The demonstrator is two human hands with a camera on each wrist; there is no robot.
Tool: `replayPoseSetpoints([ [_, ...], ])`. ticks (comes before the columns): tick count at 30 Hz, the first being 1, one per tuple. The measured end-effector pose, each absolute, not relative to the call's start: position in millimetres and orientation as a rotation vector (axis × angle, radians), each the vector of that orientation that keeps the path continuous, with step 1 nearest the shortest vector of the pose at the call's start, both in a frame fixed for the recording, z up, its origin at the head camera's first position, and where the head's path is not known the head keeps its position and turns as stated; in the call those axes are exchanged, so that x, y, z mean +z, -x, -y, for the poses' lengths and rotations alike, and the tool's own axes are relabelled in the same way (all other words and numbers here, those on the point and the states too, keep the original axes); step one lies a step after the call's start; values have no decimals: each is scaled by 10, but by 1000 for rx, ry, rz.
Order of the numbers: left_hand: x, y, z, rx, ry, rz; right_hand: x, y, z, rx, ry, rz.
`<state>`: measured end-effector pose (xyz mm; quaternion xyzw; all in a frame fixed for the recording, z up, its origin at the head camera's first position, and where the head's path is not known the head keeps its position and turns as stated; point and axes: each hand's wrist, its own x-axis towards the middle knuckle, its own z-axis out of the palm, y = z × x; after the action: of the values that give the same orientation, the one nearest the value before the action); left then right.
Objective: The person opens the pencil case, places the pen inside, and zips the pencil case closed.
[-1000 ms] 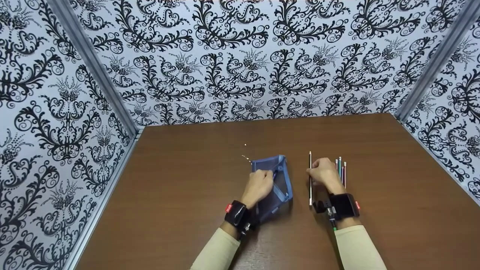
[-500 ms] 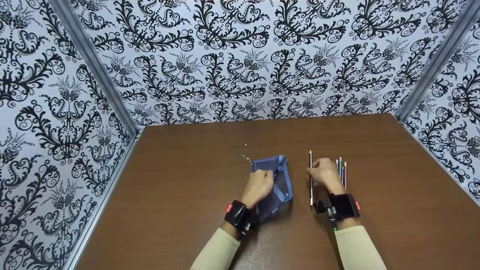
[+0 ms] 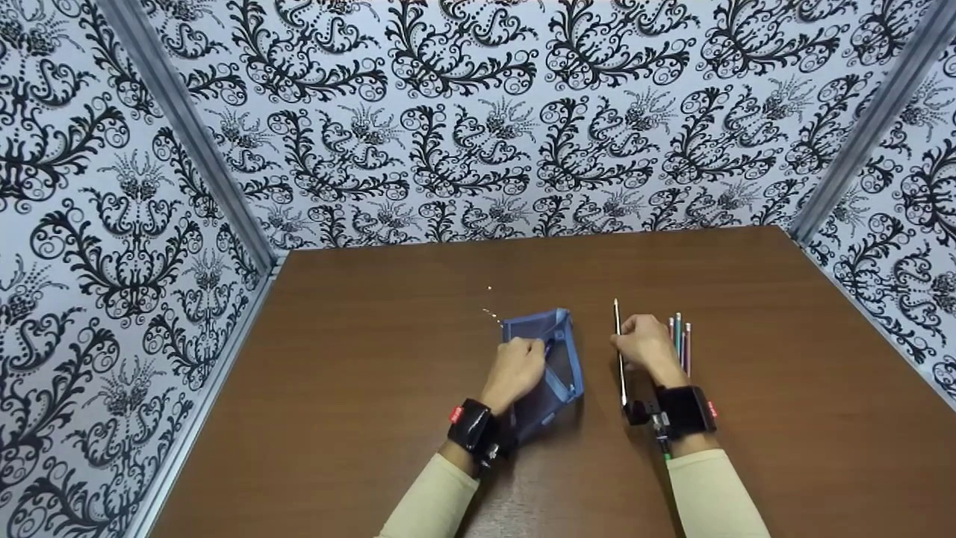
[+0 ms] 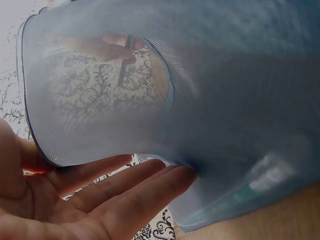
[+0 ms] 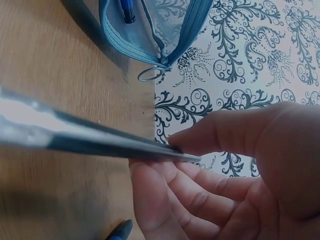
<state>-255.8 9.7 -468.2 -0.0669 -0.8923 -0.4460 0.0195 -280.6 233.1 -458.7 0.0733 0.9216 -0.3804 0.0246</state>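
My left hand (image 3: 515, 370) grips the side of a blue mesh pencil pouch (image 3: 541, 407). In the left wrist view, the mesh (image 4: 100, 115) passes between thumb and fingers and the pouch stands spread. A blue pen (image 5: 128, 11) shows inside it in the right wrist view. To the right of the pouch, my right hand (image 3: 644, 345) pinches a dark pencil (image 3: 622, 379) between thumb and fingers. In the right wrist view the pencil (image 5: 85, 132) runs toward the camera, above the tabletop.
Several pencils (image 3: 678, 336) lie side by side just right of my right hand. A dark pen tip (image 5: 120, 231) shows low in the right wrist view. A beaded string (image 3: 491, 314) trails from the pouch. Patterned walls (image 3: 478, 149) border the brown table (image 3: 358, 359).
The dark pencil has tilted slightly in my right hand, its far end to the left and its near end to the right. My left hand and the pouch have stayed nearly still.
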Motion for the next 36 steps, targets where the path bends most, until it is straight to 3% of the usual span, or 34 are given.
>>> replayPoseSetpoints([
  [36,-4681,2551,-98,-1439,181,2773,-4625,2830,-2321,-1250,-233,-2820],
])
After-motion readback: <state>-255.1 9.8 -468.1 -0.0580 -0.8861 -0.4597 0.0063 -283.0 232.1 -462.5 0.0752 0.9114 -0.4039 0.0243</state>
